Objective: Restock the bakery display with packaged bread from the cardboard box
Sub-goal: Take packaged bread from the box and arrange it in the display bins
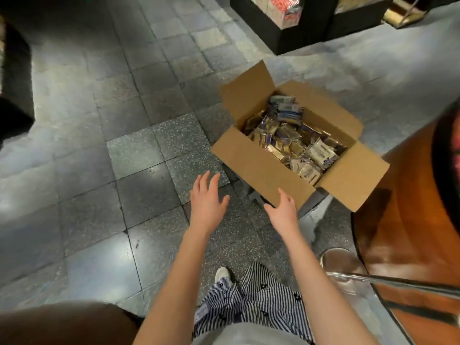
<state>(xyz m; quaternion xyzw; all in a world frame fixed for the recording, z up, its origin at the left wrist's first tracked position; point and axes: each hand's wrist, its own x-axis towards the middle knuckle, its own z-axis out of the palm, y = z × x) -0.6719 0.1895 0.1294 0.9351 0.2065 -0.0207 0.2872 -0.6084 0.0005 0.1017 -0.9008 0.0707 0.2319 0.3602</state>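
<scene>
— Standing where was the cardboard box (261, 165) seen?
— It was seen low over the tiled floor (104, 150), just ahead of the person. Something grey showed under its near corner, but what it was could not be told. All four flaps were folded outward, and the box was filled with packaged bread (293, 135) in gold, purple and white wrappers.
— How were the hands held?
— The left hand (206, 197) was held out flat over the floor, fingers straight and spread, nothing gripped, a little apart from the near flap. The right hand (283, 210) was likewise spread wide and empty, its fingertips at the lower edge of that flap. Whether contact was made could not be told.
— What else was noted?
— A round wooden counter (410, 195) with a metal rail (398, 282) was seen at the right, black display stands (286, 38) beyond the box, and striped trousers (261, 290) below.
</scene>
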